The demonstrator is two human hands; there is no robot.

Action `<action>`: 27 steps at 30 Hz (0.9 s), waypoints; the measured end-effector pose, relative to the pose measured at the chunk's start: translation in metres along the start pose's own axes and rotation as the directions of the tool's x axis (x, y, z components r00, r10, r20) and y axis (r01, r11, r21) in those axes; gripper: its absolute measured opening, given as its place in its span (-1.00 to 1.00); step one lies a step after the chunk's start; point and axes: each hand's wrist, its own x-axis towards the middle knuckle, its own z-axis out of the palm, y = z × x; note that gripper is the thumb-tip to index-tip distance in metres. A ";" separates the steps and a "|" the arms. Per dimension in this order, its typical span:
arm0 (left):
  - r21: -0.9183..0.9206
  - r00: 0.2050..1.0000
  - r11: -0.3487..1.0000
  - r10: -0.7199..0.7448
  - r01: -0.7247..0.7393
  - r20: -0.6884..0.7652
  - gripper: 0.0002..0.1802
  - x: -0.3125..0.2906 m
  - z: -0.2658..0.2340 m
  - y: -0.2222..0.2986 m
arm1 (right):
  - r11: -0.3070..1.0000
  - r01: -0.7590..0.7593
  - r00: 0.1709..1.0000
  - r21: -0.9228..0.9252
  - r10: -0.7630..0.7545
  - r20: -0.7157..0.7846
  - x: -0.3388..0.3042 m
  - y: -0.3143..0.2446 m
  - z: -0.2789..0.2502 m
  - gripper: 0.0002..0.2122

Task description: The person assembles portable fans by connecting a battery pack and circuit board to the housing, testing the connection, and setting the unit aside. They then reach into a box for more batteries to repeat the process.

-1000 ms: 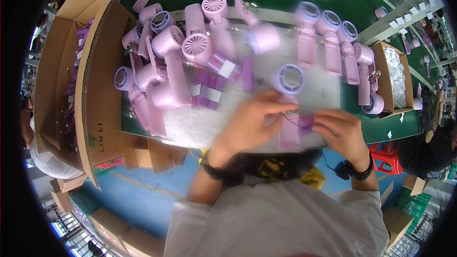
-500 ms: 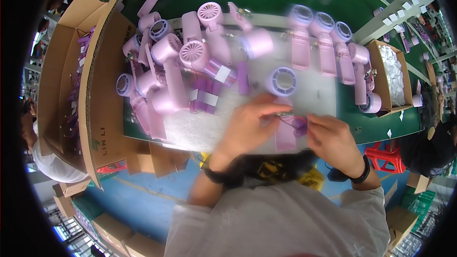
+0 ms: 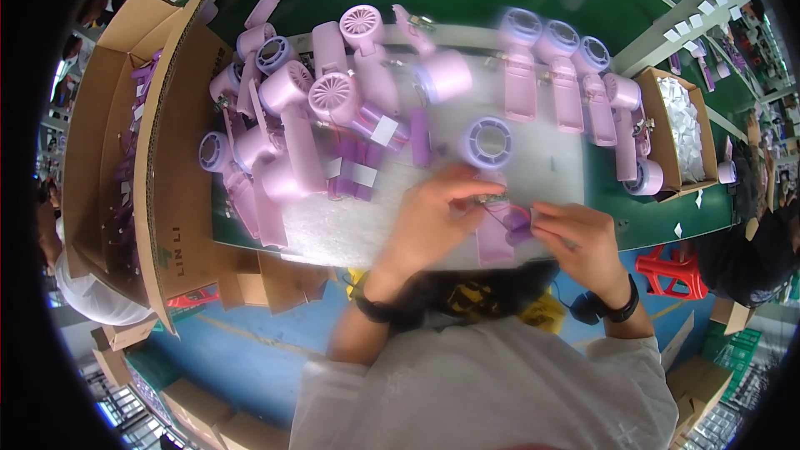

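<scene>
In front of me lies an opened pink handheld fan, its round lilac head (image 3: 488,143) pointing away and its open handle shell (image 3: 494,243) toward me. My left hand (image 3: 437,218) is closed at the neck of the fan, thumb and fingers on a small circuit board (image 3: 492,199). Thin wires run from the board to a purple battery cell (image 3: 518,227) over the shell's right side. My right hand (image 3: 577,242) is closed in a pinch just right of the cell. A small pale edge shows at its fingertips, too small to name.
Left of the work stand piled pink fans (image 3: 287,129), purple cells with white pads (image 3: 357,168) and a large cardboard box (image 3: 179,158). Several opened fans (image 3: 567,96) line the back right. Beside them is a small box of white pieces (image 3: 685,125). A red stool (image 3: 672,271) stands below.
My right hand has drawn slightly away from the purple cell, and a pale edge now shows at its fingertips. My left hand keeps its grip. The whole view has shifted slightly.
</scene>
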 end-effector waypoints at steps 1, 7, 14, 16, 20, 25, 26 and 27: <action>0.006 1.000 1.000 0.014 -0.013 -0.017 -0.57 -0.001 0.000 0.000 | 1.000 0.006 1.000 -0.007 -0.007 -0.010 -0.001 -0.001 0.001 -0.89; 0.046 0.999 0.999 -0.010 0.013 -0.047 -0.56 -0.002 0.000 0.002 | 0.980 0.119 0.993 -0.159 -0.121 0.000 0.005 -0.009 0.008 -0.88; 0.090 0.998 0.996 -0.006 0.012 -0.068 -0.56 -0.002 -0.003 0.002 | 0.994 0.035 0.988 -0.102 -0.019 0.156 0.015 0.002 -0.009 -0.79; 0.053 0.999 0.999 0.013 -0.011 -0.036 -0.56 -0.003 -0.001 -0.007 | 0.996 -0.087 0.975 0.006 0.084 0.205 0.012 0.013 -0.026 -0.81; 0.022 0.998 0.998 0.059 -0.059 -0.034 -0.58 -0.006 -0.002 -0.010 | 0.945 -0.323 0.931 -0.045 0.309 -0.192 0.002 0.072 -0.094 -0.86; 0.065 0.994 0.992 0.108 -0.106 -0.025 -0.59 -0.009 0.006 -0.019 | 0.854 -0.451 0.807 -0.259 0.266 -0.527 -0.007 0.080 -0.118 -0.71; 0.067 0.991 0.990 0.125 -0.122 -0.037 -0.59 -0.007 0.009 -0.022 | 0.926 -0.375 0.857 0.037 0.362 -0.366 0.002 0.055 -0.095 -0.67; 0.047 0.994 0.994 0.096 -0.094 -0.044 -0.60 -0.009 0.010 -0.026 | 0.982 -0.157 0.972 -0.103 0.136 -0.191 0.010 0.033 -0.072 -0.64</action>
